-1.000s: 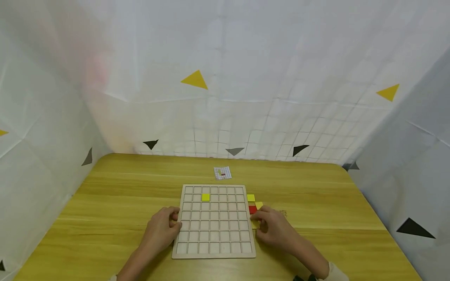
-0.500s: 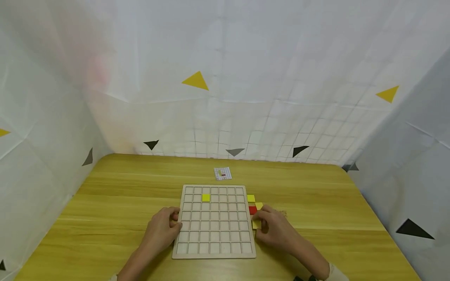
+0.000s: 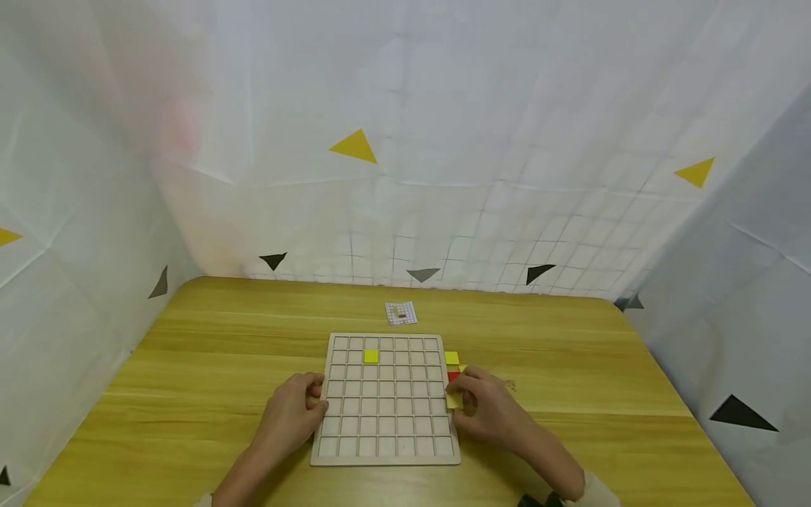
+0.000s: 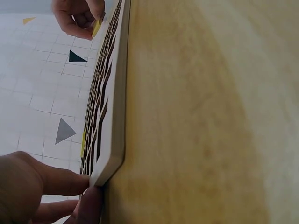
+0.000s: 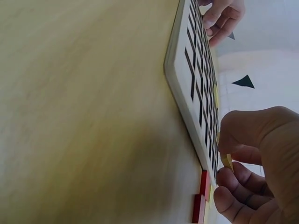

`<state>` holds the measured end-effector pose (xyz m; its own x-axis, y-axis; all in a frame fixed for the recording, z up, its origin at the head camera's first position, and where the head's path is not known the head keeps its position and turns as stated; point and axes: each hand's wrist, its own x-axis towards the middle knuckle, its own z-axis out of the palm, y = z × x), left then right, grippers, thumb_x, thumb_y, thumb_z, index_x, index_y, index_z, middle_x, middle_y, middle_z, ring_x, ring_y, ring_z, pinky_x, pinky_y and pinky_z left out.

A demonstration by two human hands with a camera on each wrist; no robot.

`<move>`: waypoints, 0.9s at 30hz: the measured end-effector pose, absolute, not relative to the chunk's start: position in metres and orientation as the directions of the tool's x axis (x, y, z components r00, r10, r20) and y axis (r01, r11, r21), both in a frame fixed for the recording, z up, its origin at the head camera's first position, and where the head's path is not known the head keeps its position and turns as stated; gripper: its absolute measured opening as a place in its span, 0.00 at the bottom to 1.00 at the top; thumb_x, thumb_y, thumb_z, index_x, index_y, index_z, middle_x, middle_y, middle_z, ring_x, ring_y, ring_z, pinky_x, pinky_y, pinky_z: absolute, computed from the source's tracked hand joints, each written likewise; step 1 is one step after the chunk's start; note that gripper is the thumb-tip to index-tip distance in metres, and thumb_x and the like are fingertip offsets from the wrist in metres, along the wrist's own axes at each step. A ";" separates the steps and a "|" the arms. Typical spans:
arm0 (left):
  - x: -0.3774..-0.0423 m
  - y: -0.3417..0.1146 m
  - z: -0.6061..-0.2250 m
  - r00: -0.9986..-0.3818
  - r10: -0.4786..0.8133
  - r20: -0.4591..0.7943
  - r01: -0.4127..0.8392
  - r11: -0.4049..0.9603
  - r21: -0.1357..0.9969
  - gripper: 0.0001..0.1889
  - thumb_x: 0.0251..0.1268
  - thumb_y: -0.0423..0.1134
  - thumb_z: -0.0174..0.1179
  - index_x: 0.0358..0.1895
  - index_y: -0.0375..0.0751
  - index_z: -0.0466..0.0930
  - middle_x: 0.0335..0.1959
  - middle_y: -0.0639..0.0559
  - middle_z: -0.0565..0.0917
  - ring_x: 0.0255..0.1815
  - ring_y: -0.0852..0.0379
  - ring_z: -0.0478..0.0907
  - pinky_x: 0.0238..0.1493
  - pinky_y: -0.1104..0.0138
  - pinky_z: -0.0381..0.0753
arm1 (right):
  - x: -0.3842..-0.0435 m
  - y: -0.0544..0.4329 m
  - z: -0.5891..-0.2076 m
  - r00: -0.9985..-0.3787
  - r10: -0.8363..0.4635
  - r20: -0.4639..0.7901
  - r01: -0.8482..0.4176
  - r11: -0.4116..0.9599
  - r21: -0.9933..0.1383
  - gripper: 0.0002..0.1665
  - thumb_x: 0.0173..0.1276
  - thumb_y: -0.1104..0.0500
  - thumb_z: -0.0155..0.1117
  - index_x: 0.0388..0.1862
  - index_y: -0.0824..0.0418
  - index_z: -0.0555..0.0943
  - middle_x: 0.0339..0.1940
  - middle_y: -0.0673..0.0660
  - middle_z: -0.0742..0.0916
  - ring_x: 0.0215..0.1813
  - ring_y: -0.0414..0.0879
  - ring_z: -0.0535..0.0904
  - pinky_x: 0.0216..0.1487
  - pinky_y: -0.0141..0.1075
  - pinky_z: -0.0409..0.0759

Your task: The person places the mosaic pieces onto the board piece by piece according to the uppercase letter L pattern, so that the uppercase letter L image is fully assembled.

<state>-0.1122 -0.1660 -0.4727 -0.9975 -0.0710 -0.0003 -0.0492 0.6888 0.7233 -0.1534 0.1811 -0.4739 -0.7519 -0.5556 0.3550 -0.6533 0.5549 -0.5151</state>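
A light wooden grid board (image 3: 388, 407) lies flat on the table, with a yellow square tile (image 3: 370, 356) in one cell of its second row from the far side. My left hand (image 3: 293, 408) grips the board's left edge between thumb and fingers, seen close up in the left wrist view at the board's edge (image 4: 106, 170). On the other side, my right hand (image 3: 491, 410) pinches another yellow tile (image 5: 226, 161) just above the board's right edge. Beyond that hand lie a red tile (image 3: 453, 377) and a yellow tile (image 3: 451, 358); the fingers partly cover the red one.
A small printed grid card (image 3: 402, 313) with coloured marks lies behind the board. Part of another yellow tile (image 3: 463, 368) shows beside the right hand. White sheeting (image 3: 405, 232) with yellow, black and grey triangles surrounds the wooden table (image 3: 241, 331).
My right hand has moved slightly left with the yellow tile, from beside the board to its right edge. My left hand and the board stay put.
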 end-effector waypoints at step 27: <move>-0.111 -0.166 -0.473 -0.998 -0.065 0.011 -0.037 0.692 0.721 0.21 0.56 0.29 0.69 0.55 0.30 0.81 0.35 0.52 0.79 0.34 0.59 0.77 0.35 0.63 0.79 | -0.158 0.153 -0.467 -0.741 -0.578 0.342 -0.660 0.533 -0.529 0.17 0.49 0.70 0.70 0.42 0.62 0.85 0.34 0.48 0.78 0.30 0.44 0.73 0.29 0.29 0.73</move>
<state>-0.1114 -0.1657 -0.4729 -0.9978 -0.0650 0.0109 -0.0373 0.6924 0.7206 -0.1580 0.1531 -0.4669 -0.7408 -0.5781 0.3420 -0.6603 0.5333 -0.5287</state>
